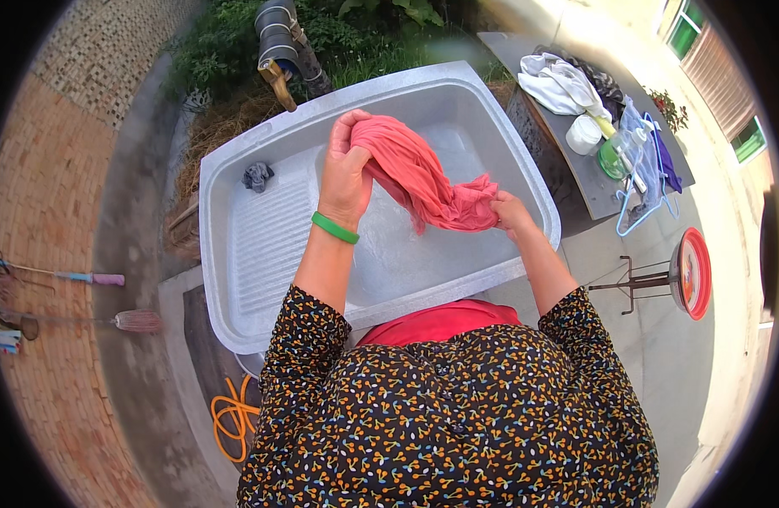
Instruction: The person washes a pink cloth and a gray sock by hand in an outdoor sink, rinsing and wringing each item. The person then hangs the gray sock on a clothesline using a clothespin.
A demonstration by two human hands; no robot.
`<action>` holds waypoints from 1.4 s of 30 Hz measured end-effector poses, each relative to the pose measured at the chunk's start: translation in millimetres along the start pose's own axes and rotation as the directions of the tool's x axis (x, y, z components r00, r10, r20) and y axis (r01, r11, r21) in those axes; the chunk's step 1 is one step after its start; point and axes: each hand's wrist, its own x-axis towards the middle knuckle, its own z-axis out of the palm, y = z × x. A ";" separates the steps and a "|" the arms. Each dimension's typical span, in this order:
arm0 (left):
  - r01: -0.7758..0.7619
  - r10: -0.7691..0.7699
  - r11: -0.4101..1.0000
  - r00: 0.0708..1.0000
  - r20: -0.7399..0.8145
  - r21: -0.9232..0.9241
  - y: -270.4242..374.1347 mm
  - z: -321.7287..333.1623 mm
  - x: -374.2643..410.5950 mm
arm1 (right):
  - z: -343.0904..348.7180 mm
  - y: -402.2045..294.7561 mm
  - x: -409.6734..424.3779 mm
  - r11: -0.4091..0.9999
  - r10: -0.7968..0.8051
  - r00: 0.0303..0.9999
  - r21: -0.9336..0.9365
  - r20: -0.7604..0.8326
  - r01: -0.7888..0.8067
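Note:
A coral-pink cloth, bunched and slightly twisted, stretches between my two hands above the basin of a grey laundry sink. My left hand, with a green band on its wrist, grips the upper end. Lower and to the right, my right hand pinches the other end of the fabric. Below the cloth, the basin floor looks wet. A ribbed washboard forms the sink's left side. On its far corner lies a small crumpled dark grey cloth.
A brass tap on a wrapped pipe rises behind the sink. To the right, a side table bears white cloth, a green bottle and hangers. A red-rimmed basin stands on a metal stand. An orange hose coils at lower left.

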 end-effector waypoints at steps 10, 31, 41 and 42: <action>0.763 -0.282 0.284 0.646 -0.710 0.581 -161.3 -162.6 -97.6 | 37.3 44.3 16.0 0.905 0.072 0.997 -0.420 0.016 -0.059; 0.229 -0.032 0.056 0.973 -0.228 0.972 -147.3 -47.3 -162.9 | 92.8 47.8 -88.6 0.189 -0.451 0.640 -0.634 0.622 0.750; 0.383 -0.565 -0.305 0.664 -0.490 0.872 -167.5 -77.5 -90.4 | 101.5 69.2 -21.4 0.503 -0.125 0.887 -0.742 0.444 0.443; 0.487 -0.550 -0.147 0.683 -0.480 0.861 -165.8 -87.9 -89.7 | 101.0 60.5 -18.0 0.557 -0.065 0.911 -0.743 0.407 0.372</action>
